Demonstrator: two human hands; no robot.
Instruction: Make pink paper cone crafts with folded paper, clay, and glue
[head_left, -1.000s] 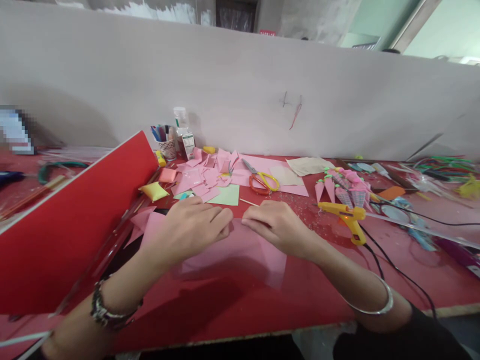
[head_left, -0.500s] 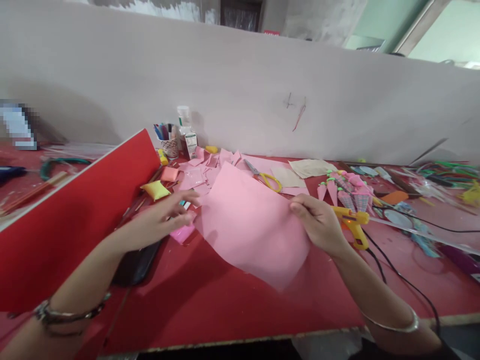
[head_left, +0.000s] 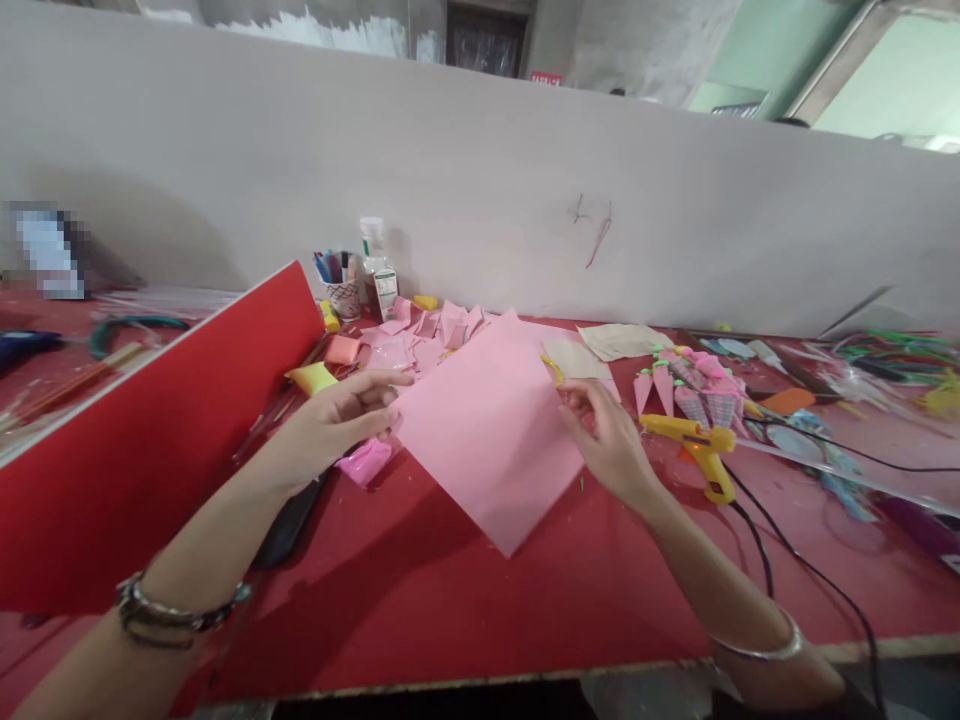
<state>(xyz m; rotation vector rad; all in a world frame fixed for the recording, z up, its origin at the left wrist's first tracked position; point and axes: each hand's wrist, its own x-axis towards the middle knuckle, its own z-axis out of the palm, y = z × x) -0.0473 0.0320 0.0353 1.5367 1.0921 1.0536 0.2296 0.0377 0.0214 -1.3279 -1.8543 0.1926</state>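
Plainly, left hand (head_left: 337, 420) and right hand (head_left: 609, 445) pinch a smooth pink sheet (head_left: 487, 430), diamond-wise.

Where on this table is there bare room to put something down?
Bare red table lies along the front edge, nearer than the pink sheet. Crowded: paper scraps behind the sheet, and the glue gun, cones and cords to the right.

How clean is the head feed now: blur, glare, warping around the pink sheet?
Head view: pink sheet evenly lit, no glare; left hand and right hand slightly motion-soft; wide lens stretches the corners; soft shadow on the red table beneath it; pixelated patch far left.
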